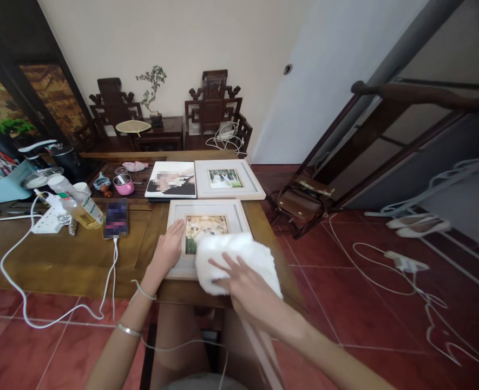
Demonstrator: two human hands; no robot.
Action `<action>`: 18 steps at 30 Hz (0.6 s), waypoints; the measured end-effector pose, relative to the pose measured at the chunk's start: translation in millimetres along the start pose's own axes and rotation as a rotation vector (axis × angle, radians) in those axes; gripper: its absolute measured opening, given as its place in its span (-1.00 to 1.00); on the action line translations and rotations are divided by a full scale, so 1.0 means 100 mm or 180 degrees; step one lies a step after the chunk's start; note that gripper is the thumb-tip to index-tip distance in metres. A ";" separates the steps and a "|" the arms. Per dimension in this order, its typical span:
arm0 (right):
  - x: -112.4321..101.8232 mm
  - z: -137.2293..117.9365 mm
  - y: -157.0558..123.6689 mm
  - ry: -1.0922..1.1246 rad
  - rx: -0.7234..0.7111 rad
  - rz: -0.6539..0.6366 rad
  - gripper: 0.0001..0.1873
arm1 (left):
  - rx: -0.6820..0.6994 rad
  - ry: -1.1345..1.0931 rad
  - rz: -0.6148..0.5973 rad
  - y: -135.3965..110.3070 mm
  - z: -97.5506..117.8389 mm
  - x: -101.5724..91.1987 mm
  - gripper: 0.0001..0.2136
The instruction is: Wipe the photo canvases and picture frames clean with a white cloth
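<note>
A light wooden picture frame [207, 206] with a small printed picture [194, 227] lies flat at the table's near edge. Along its left side rests my left hand [170, 244], fingers stretched out and close together over the border; the thumb is hard to make out. A fluffy white cloth [259, 254] covers the lower right of the frame and part of the picture. On top of the cloth lies my right hand [239, 276], fingers spread and pressing down on it.
Behind lie a second frame [251, 181] and a photo panel [172, 179]. To the left are a phone [116, 219], an oil-coloured bottle [87, 208], a power strip [50, 219], a pink cup [124, 185] and a white cable [10, 271]. A wooden chair [304, 203] stands right.
</note>
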State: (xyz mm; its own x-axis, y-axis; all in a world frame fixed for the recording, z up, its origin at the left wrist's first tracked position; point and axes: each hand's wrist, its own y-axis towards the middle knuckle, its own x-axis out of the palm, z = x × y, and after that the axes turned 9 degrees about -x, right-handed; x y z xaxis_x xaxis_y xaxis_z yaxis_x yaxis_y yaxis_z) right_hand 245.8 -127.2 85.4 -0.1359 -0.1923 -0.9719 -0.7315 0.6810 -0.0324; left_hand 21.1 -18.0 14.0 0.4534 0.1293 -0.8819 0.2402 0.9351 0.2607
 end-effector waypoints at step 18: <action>0.00 0.40 0.52 -0.0577 0.0378 0.0029 -0.41 | -0.0209 -0.0042 -0.0099 -0.01 0.06 -0.03 -0.54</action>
State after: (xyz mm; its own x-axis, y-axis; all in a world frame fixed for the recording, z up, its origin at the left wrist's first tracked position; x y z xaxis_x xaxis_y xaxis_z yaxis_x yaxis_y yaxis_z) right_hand 234.6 -63.5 74.4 -0.0118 -0.0629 -0.9979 -0.6455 0.7627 -0.0405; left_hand 24.9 -21.4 19.0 0.4579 0.0958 -0.8838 0.1978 0.9583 0.2063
